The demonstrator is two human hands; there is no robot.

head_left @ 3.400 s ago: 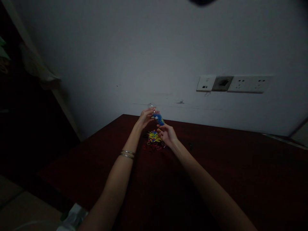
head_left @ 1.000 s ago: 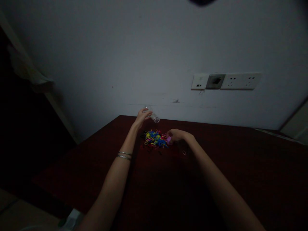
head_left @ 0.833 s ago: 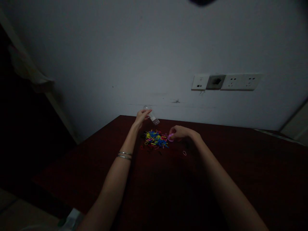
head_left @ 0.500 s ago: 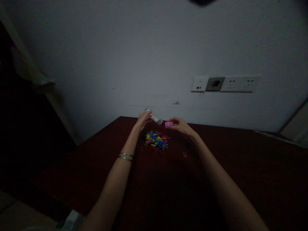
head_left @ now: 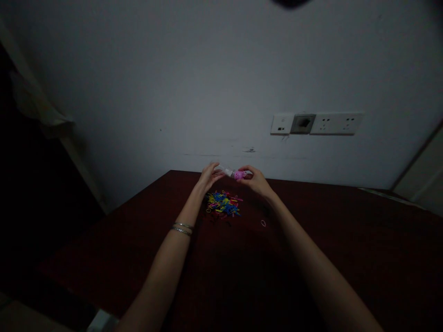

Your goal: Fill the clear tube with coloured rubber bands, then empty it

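My left hand [head_left: 209,176] is closed round a small clear plastic bottle [head_left: 226,171], tilted with its mouth toward the right. In my right hand [head_left: 255,179] is a pink cap [head_left: 239,175], pinched between thumb and fingers. The cap meets the bottle's mouth; whether it is seated there I cannot tell. Just below both hands, a heap of small rubber bands [head_left: 223,204] in blue, yellow, red, pink and black lies on the table. One pale loose band [head_left: 263,223] lies apart to the right.
The dark red-brown table [head_left: 311,230] runs back to a pale wall [head_left: 207,83]. A row of sockets [head_left: 316,124] is set in the wall at the right. A whitish object [head_left: 102,320] shows at the lower left, beside my left forearm.
The blue bands have gone from the bottle onto the heap. My right hand picked the pink cap up beside the heap and brought it up to the bottle's mouth.
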